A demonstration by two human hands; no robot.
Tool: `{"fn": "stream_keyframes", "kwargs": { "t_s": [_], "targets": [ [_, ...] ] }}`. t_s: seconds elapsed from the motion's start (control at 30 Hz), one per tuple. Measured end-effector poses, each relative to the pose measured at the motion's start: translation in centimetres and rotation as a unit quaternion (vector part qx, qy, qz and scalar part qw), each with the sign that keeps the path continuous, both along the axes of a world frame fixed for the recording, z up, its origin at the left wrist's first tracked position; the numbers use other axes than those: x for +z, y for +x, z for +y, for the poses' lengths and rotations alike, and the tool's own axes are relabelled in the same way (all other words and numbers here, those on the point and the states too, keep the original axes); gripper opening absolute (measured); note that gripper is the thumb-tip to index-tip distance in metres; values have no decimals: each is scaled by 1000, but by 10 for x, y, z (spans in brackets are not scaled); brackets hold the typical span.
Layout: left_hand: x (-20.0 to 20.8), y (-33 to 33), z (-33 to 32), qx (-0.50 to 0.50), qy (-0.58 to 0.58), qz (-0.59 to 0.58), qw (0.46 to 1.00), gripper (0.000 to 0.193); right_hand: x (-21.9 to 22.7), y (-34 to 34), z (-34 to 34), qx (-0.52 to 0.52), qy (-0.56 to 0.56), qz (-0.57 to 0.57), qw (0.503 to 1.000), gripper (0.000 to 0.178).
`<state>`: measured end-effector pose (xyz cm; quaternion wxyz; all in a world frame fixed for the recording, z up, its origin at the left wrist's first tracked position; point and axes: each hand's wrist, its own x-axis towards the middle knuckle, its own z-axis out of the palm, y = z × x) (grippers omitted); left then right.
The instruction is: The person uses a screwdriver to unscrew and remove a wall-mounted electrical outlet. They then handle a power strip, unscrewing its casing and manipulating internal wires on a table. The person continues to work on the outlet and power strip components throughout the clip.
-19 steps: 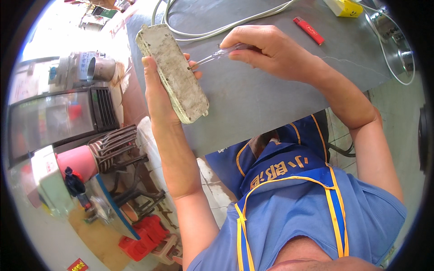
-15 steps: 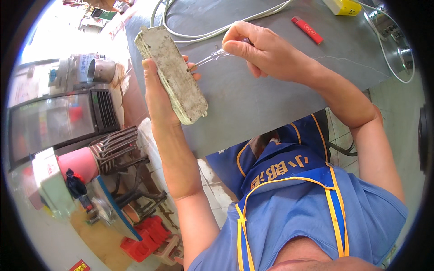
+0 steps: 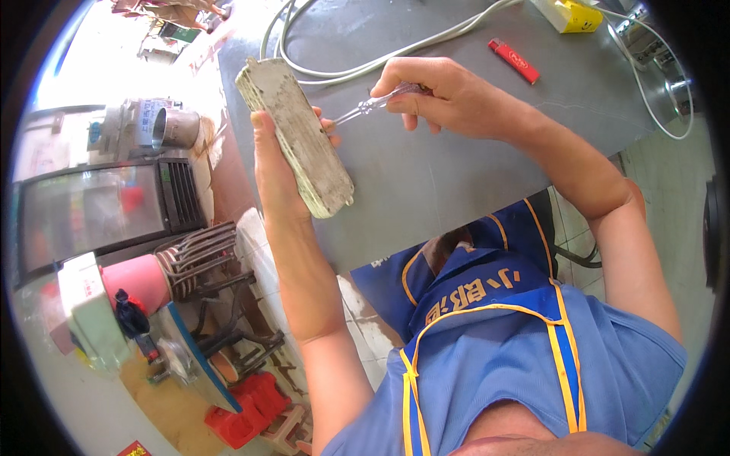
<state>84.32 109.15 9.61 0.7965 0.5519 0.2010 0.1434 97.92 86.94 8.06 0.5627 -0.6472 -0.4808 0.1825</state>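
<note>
My left hand [image 3: 275, 171] is wrapped round a long, grimy off-white power strip [image 3: 298, 137], thumb on its near-left edge and fingertips showing at its right side. The strip is held tilted over the table. In my right hand [image 3: 445, 95] is a screwdriver [image 3: 372, 105] with a clear handle, gripped between thumb and fingers. Its metal shaft points left toward the strip's right edge, near my left fingertips. Whether the tip touches the strip I cannot tell.
A white cable [image 3: 395, 57] loops over the grey table [image 3: 426, 167] behind the strip. A red lighter [image 3: 514, 61] and a yellow-and-white box [image 3: 569, 14] lie at the far right. Left of the table stand a glass-fronted cabinet [image 3: 91, 205], stacked stools [image 3: 201, 254] and red plastic items [image 3: 247, 410].
The screwdriver's tip has moved from the strip's dirty face to beside its right edge. The strip has shifted slightly right and nearer me and turned a little, showing more of its left side.
</note>
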Motion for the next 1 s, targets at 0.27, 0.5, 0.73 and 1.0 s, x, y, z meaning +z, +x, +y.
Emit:
{"fn": "stream_keyframes", "kwargs": {
  "t_s": [0.27,0.5,0.73,1.0],
  "targets": [
    [-2,2,-8,12,36,1,999,67,16,0,0,-83,-148,81,982,36],
    [-2,4,-15,14,35,10,999,66,8,10,-5,-15,-50,2,999,18],
    [-2,3,-12,4,11,-1,1000,68,-7,8,5,-52,32,60,996,18],
    [-3,6,-16,11,4,-13,1000,60,7,15,-3,-51,-152,10,987,23]
  ]
}}
